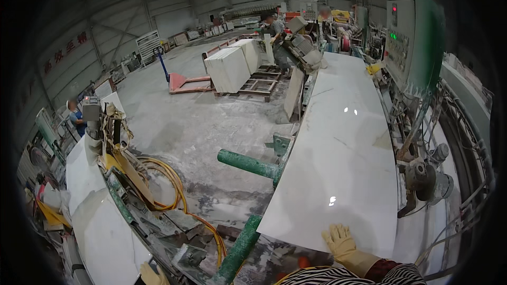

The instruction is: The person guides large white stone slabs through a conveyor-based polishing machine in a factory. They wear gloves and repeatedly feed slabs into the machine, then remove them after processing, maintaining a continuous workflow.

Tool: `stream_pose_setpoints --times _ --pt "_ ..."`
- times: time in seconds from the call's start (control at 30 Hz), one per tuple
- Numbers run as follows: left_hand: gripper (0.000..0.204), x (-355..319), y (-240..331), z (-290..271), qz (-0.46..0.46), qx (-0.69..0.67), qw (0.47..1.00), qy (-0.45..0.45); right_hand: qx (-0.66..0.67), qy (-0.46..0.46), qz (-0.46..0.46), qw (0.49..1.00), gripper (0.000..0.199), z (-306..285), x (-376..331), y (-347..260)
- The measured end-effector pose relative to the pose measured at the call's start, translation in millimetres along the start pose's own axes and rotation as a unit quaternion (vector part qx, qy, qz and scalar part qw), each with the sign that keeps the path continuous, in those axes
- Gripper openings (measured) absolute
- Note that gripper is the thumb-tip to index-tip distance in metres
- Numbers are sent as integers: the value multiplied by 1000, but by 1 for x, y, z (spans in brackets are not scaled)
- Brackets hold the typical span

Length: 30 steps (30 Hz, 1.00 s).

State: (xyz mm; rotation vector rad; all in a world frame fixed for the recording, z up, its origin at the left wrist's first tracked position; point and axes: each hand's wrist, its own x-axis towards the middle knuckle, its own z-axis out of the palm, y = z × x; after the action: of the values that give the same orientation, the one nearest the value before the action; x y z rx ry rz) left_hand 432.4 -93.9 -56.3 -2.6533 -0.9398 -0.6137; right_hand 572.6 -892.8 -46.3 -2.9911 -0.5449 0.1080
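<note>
A long, glossy white stone slab (338,153) lies flat in front of me, running away to the far right. My right hand (346,248), in a cream-coloured glove, rests on the slab's near end with its fingers stretched out and holding nothing. At the lower left, my left hand (154,275) wears a similar glove and is cut off by the lower edge. Its visible fingers look extended, beside the near end of another white slab (105,237). Whether it touches that slab is hard to make out.
Green steel tubes (245,163) jut out left of the long slab. Yellow hoses (177,184) loop over the floor. A control box (414,42) and motor (430,179) line the right side. Stacked slabs (229,68) stand beyond. Co-workers (78,119) are at the left and far back.
</note>
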Motion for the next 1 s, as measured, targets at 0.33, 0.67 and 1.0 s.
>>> stream_pose_setpoints --times 0.33,0.67,1.0 --pt "59 -38 74 -7 -88 -41 986 -136 -95 -90 71 989 84 -13 -19 18" --pt "54 -56 50 -1 -77 -77 994 -24 -88 -82 39 992 84 -2 -2 23" --pt "54 -62 56 -3 -75 -92 993 28 -132 -141 57 979 100 -8 5 24"
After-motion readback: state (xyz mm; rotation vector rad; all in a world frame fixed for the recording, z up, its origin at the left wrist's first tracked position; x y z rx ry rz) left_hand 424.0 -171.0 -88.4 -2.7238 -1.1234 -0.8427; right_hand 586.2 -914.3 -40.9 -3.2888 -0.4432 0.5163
